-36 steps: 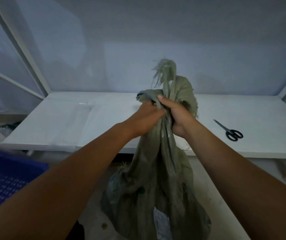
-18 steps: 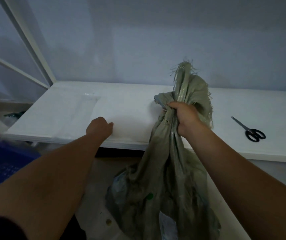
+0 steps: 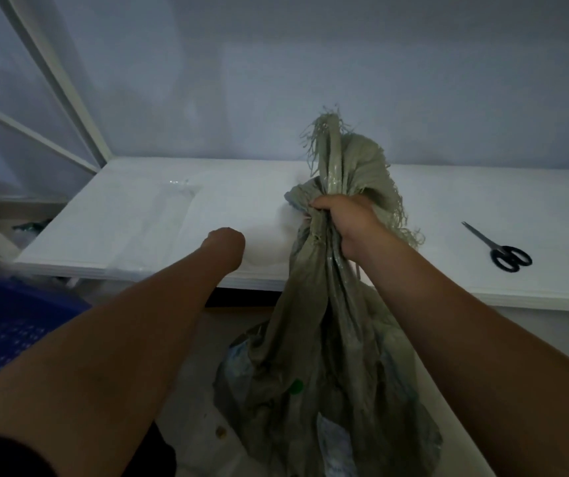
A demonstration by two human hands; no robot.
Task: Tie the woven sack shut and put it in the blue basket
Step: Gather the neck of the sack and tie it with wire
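Sack: woven sack (image 3: 314,339) hangs in front of the white table (image 3: 448,201), neck bunched up high, body sagging down twd the floor w/ stuff inside showing through; frayed top sticks up above the fist
R hand: right hand (image 3: 345,225) clamped tight round the gathered neck, fingers wrapped over the weave; carrying the whole sack by itself
L hand: left hand (image 3: 226,244) off the sack, out over the table edge, curled; seen from behind so can't tell if it's got anything in it or just closed loose
Tie: no string or knot visible at the neck, so I'd say not tied yet
Doing it well: keep the R fist low under the frayed bit so there's enough tail to knot; twist the neck tighter b4 wrapping; L hand needs to come back to the neck, w/ a tie if that's what it's after; don't slacken the R grip or the gather opens
Basket: blue basket (image 3: 11,339) low at the left, only a corner in shot, well apart from the sack
Around: scissors (image 3: 503,249) lying flat on the table to the right, clear of both hands; clear plastic sheet (image 3: 159,228) on the table's left part
In the way: table edge right by the sack; L forearm is btwn sack and basket, so the swing over needs that arm out first
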